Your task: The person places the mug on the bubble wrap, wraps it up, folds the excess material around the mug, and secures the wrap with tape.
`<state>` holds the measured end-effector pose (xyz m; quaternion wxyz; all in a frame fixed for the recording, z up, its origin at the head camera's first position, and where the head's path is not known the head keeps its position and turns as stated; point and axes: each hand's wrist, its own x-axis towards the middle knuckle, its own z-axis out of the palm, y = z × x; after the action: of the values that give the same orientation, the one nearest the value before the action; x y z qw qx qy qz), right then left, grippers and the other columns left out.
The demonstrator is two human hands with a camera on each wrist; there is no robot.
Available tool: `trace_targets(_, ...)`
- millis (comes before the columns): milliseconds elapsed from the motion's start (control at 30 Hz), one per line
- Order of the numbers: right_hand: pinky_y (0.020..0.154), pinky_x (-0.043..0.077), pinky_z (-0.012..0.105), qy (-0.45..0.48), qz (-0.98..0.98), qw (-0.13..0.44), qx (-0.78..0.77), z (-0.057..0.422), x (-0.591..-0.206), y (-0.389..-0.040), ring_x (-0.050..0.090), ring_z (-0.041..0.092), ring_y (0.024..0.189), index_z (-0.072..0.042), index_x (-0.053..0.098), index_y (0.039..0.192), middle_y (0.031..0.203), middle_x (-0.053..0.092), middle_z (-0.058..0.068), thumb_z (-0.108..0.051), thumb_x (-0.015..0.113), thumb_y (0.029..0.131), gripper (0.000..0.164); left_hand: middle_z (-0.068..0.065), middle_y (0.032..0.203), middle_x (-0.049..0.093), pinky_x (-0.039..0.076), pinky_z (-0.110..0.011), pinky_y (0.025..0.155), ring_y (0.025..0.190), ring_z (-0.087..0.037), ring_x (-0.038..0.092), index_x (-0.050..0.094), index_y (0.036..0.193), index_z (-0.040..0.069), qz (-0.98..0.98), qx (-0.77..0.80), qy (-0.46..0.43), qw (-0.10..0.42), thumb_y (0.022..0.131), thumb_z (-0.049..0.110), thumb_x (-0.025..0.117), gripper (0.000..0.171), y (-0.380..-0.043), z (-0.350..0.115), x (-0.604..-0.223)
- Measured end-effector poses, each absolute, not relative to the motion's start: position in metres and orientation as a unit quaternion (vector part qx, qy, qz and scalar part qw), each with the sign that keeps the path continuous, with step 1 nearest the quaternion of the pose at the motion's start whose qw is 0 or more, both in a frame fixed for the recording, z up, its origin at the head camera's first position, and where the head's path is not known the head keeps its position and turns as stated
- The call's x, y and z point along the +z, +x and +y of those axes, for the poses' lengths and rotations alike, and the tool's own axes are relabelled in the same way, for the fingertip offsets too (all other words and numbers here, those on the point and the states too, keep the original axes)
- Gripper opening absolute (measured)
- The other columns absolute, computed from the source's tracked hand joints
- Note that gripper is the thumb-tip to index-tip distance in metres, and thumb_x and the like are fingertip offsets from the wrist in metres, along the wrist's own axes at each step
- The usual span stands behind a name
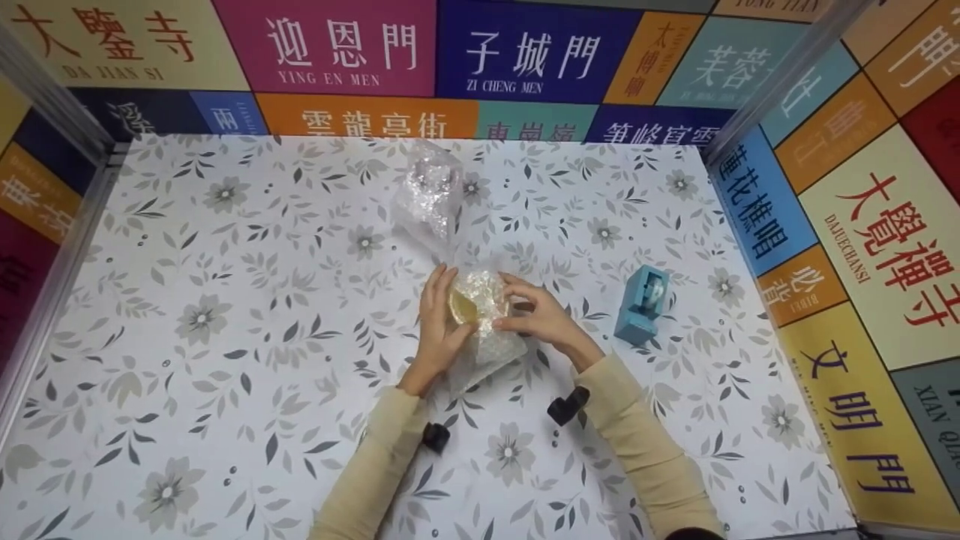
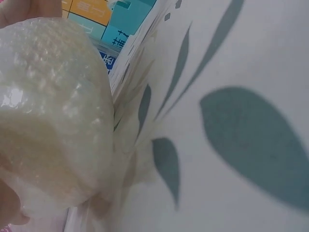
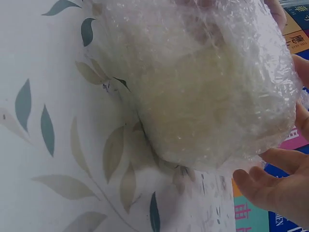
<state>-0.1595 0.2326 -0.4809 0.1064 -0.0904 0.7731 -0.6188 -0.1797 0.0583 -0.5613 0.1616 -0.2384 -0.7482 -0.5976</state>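
In the head view, a bubble-wrap bundle is between the two hands near the middle of the table, with a yellowish object partly covered inside. My left hand grips the bundle's left side, thumb near the yellow part and fingers along the far side. On the right side, my right hand holds the wrap between thumb and fingers. Through the clear layers in the right wrist view, the pale yellow object looks blocky; its exact kind is hidden. The left wrist view shows the bundle's rounded, bubbled side.
Another crumpled piece of bubble wrap lies beyond the hands. To the right stands a teal tape dispenser with clear tape. Printed panels rise behind the table and along its sides. A floral sheet covers the tabletop.
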Motion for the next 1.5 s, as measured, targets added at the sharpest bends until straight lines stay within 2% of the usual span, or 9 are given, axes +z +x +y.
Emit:
trace_targets(133, 0.093, 0.038, 0.048, -0.063, 0.733, 0.085, -0.672, 0.238, -0.502, -0.159, 0.038, 0.035, 0.122, 0.010, 0.045, 0.114, 0.136, 0.038, 0.023, 0.006, 0.066, 0.076, 0.043, -0.027, 0.136, 0.027, 0.017, -0.054, 0.103, 0.127, -0.039, 0.025, 0.033, 0.131, -0.004, -0.744, -0.605, -0.228, 0.169, 0.080, 0.043, 0.059, 0.075, -0.177, 0.054, -0.563)
trace_targets(300, 0.090, 0.042, 0.039, 0.023, 0.718, 0.079, -0.692, 0.240, -0.516, -0.157, 0.038, 0.031, 0.123, 0.003, 0.037, 0.132, 0.136, 0.038, 0.019, -0.008, 0.052, 0.090, 0.046, -0.025, 0.123, 0.037, 0.030, -0.049, 0.098, 0.114, -0.038, 0.039, 0.042, 0.123, -0.007, -0.762, -0.618, -0.126, 0.147, 0.079, 0.026, 0.061, 0.059, -0.167, 0.047, -0.558)
trace_targets(400, 0.081, 0.046, 0.035, 0.086, 0.723, 0.120, -0.675, 0.240, -0.516, -0.157, 0.043, 0.029, 0.118, 0.000, 0.035, 0.136, 0.139, 0.036, 0.018, -0.018, 0.047, 0.094, 0.047, -0.026, 0.119, 0.041, 0.039, -0.047, 0.091, 0.104, -0.039, 0.047, 0.044, 0.121, -0.009, -0.776, -0.625, -0.033, 0.083, 0.079, 0.020, 0.061, 0.054, -0.161, 0.041, -0.552)
trace_targets(500, 0.076, 0.047, 0.034, 0.127, 0.704, 0.170, -0.678, 0.239, -0.516, -0.157, 0.053, 0.024, 0.104, -0.003, 0.034, 0.138, 0.135, 0.041, 0.016, -0.024, 0.046, 0.095, 0.050, -0.028, 0.119, 0.042, 0.045, -0.044, 0.083, 0.099, -0.041, 0.051, 0.041, 0.126, -0.010, -0.779, -0.627, 0.017, -0.006, 0.080, 0.022, 0.062, 0.060, -0.157, 0.037, -0.548)
trace_targets(633, 0.075, 0.049, 0.036, 0.152, 0.667, 0.188, -0.705, 0.238, -0.517, -0.156, 0.058, 0.017, 0.085, -0.005, 0.033, 0.139, 0.110, 0.057, 0.012, -0.024, 0.046, 0.094, 0.051, -0.026, 0.117, 0.045, 0.051, -0.038, 0.072, 0.099, -0.039, 0.054, 0.036, 0.130, -0.009, -0.755, -0.649, 0.033, -0.081, 0.082, 0.023, 0.062, 0.063, -0.155, 0.039, -0.547)
trace_targets(733, 0.071, 0.049, 0.033, 0.157, 0.667, 0.176, -0.707, 0.237, -0.518, -0.155, 0.059, 0.015, 0.080, -0.005, 0.034, 0.139, 0.095, 0.060, 0.006, -0.023, 0.047, 0.093, 0.051, -0.025, 0.114, 0.047, 0.051, -0.034, 0.069, 0.099, -0.038, 0.054, 0.035, 0.130, -0.008, -0.733, -0.673, 0.036, -0.092, 0.083, 0.019, 0.063, 0.061, -0.154, 0.042, -0.549)
trace_targets(967, 0.066, 0.049, 0.029, 0.157, 0.668, 0.136, -0.715, 0.236, -0.517, -0.149, 0.058, 0.013, 0.074, 0.001, 0.037, 0.136, 0.085, 0.061, 0.003, -0.018, 0.048, 0.092, 0.049, -0.023, 0.110, 0.051, 0.050, -0.034, 0.071, 0.097, -0.034, 0.055, 0.039, 0.125, -0.004, -0.709, -0.697, 0.016, -0.100, 0.084, 0.016, 0.062, 0.051, -0.155, 0.046, -0.547)
trace_targets(1300, 0.077, 0.048, 0.030, 0.144, 0.619, 0.117, -0.763, 0.245, -0.510, -0.142, 0.058, 0.013, 0.083, 0.006, 0.030, 0.137, 0.103, 0.058, 0.006, -0.012, 0.045, 0.093, 0.050, -0.023, 0.116, 0.048, 0.051, -0.034, 0.064, 0.100, -0.033, 0.055, 0.037, 0.130, -0.004, -0.710, -0.693, 0.006, -0.125, 0.083, 0.019, 0.063, 0.059, -0.162, 0.058, -0.536)
trace_targets(1500, 0.066, 0.048, 0.025, 0.177, 0.635, 0.100, -0.745, 0.257, -0.496, -0.148, 0.055, 0.009, 0.078, -0.001, 0.033, 0.138, 0.097, 0.055, 0.001, -0.017, 0.047, 0.094, 0.049, -0.021, 0.118, 0.047, 0.049, -0.031, 0.062, 0.100, -0.030, 0.054, 0.034, 0.134, -0.002, -0.708, -0.691, 0.004, -0.149, 0.082, 0.023, 0.063, 0.064, -0.179, 0.072, -0.521)
